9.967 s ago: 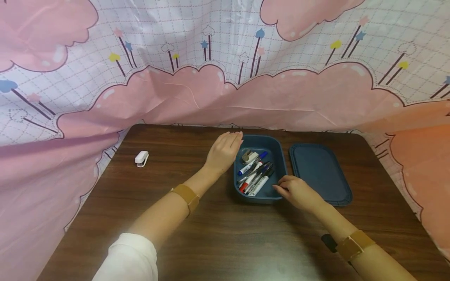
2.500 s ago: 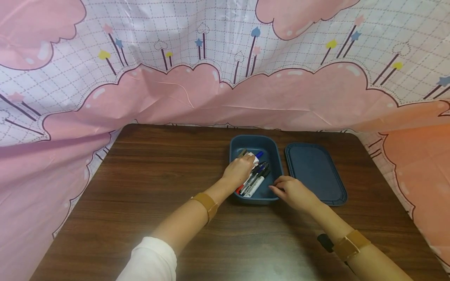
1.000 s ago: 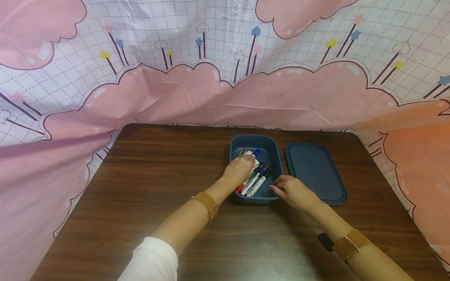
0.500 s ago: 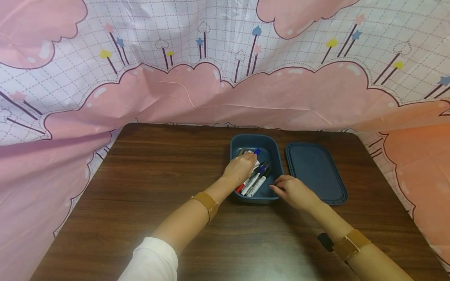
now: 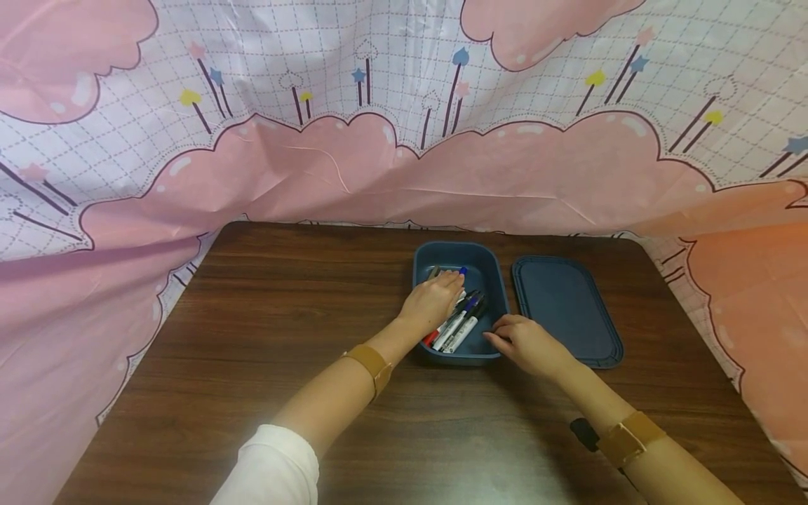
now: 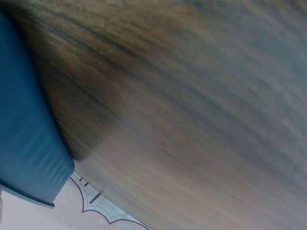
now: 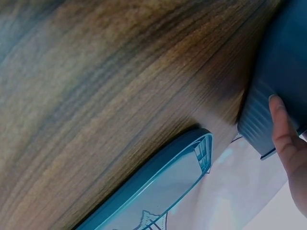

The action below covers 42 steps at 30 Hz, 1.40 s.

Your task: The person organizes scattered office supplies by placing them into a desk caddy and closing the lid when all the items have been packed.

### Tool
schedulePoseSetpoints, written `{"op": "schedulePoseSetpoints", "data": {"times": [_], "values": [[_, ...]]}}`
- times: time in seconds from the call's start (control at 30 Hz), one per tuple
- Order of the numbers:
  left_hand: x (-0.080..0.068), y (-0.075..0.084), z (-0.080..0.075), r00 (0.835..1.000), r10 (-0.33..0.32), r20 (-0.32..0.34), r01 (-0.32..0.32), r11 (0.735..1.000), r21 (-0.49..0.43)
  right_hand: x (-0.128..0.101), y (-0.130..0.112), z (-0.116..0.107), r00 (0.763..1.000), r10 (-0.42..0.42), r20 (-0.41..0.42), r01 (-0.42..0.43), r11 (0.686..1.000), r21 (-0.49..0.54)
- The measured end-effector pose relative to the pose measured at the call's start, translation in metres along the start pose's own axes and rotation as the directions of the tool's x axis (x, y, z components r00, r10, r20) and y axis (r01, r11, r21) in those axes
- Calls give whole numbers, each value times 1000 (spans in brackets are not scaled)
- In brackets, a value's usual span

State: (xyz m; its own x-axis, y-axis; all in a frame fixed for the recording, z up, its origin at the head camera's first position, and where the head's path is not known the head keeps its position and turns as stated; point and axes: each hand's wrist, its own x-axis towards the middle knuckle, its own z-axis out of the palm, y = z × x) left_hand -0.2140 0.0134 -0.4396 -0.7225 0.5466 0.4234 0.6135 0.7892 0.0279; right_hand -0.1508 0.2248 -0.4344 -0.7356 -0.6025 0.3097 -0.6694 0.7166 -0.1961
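A dark blue open box (image 5: 501, 284) sits on the brown table (image 5: 284, 315) and holds several pens and markers (image 5: 459, 327). My left hand (image 5: 442, 291) reaches into the box from the left. Its fingers lie stretched over the contents at the far end, where only a blue cap (image 5: 463, 271) shows past them. My right hand (image 5: 505, 335) grips the box's near right corner. In the right wrist view a finger (image 7: 283, 129) lies against the box's ribbed outer wall (image 7: 268, 96). The left wrist view shows only the box's side (image 6: 24, 143) and blurred table.
The box's flat blue lid (image 5: 564, 308) lies just right of it, also seen in the right wrist view as the lid (image 7: 163, 187). A pink and white patterned sheet (image 5: 404, 161) hangs round the table's back and sides. Brown straps circle both wrists.
My left hand's fingers have slid a little farther toward the back of the box, covering the white item seen at their tips earlier. The right hand has stayed put.
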Motion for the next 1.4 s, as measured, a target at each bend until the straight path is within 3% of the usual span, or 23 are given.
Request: {"op": "schedulePoseSetpoints", "data": {"times": [0.33, 0.6, 0.83, 1.4], "values": [[-2, 0, -3, 999, -10, -41, 9, 1000, -21, 1, 0, -1, 1000, 6, 23, -6, 1000, 4], [-4, 0, -7, 999, -35, 28, 36, 998, -45, 1, -2, -4, 999, 13, 46, -13, 1000, 8], [-3, -2, -11, 999, -43, 33, 45, 998, -48, 4, -4, -7, 996, 38, 77, -38, 999, -5], [-2, -21, -22, 998, -69, -16, 68, 997, -28, -2, -3, -10, 999, 31, -30, -33, 997, -69]]}}
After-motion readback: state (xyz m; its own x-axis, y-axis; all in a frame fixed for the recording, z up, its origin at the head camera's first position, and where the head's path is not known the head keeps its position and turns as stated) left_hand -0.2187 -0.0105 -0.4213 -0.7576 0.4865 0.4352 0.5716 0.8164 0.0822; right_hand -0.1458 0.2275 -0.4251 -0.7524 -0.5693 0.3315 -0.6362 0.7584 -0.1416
